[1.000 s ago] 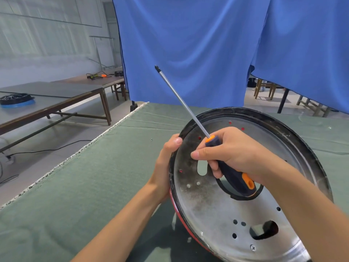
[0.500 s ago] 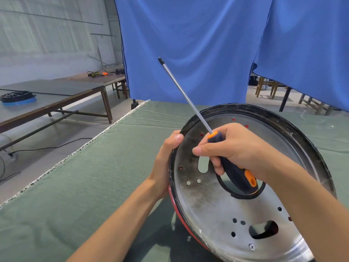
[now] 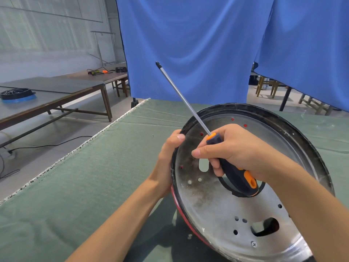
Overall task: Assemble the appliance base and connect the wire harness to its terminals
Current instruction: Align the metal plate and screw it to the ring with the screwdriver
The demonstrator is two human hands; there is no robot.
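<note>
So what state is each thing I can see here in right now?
Round metal base: tilted up on edge, one screw fitted.
Screwdriver: lifted, tip in the air, touching no screw.
Left hand: grips the base's rim.
Right hand: grips the screwdriver handle.
Loose screw: lying on the green cloth.

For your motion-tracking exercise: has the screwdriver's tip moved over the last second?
Cannot tell: the screwdriver tip sits similarly against the blue curtain, and the camera itself shifts.

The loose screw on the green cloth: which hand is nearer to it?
Left. The left hand grips the base rim just right of and below the screw; the right hand, holding the screwdriver, is farther right.
</note>
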